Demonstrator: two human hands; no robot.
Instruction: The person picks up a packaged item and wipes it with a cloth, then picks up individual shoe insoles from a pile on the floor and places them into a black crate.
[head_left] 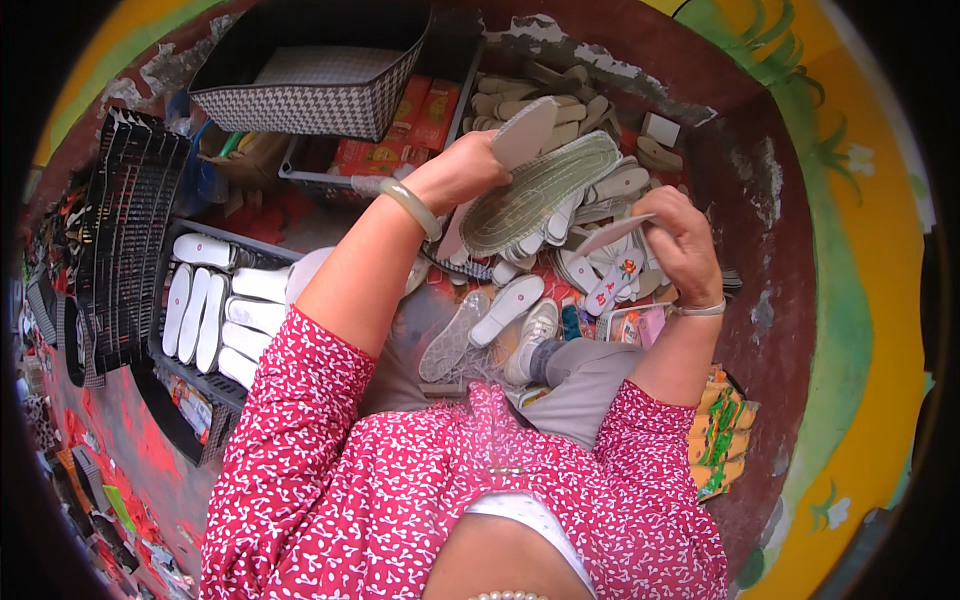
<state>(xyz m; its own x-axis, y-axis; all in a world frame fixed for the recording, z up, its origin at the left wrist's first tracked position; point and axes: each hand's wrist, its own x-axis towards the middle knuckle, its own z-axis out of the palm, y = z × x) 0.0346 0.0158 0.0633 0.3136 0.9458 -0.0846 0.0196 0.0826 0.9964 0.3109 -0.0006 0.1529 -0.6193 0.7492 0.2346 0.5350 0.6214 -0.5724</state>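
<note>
My left hand is closed round a pale, light-grey insole that points up and away. My right hand pinches the edge of another pale insole, tilted nearly edge-on. Between the two hands lies a large green, sole-shaped piece with white stitching lines, on top of a heap of white insoles. An insole embroidered with a red flower rests below my right hand. Nearer to me, a white insole lies beside a translucent sole-shaped piece.
Stacked white insoles fill a dark crate at left. A houndstooth-patterned basket stands above a grey crate with red boxes. More soles pile against the far wall. Yellow-and-green packages sit at right, by the wall. My shoe is on the floor.
</note>
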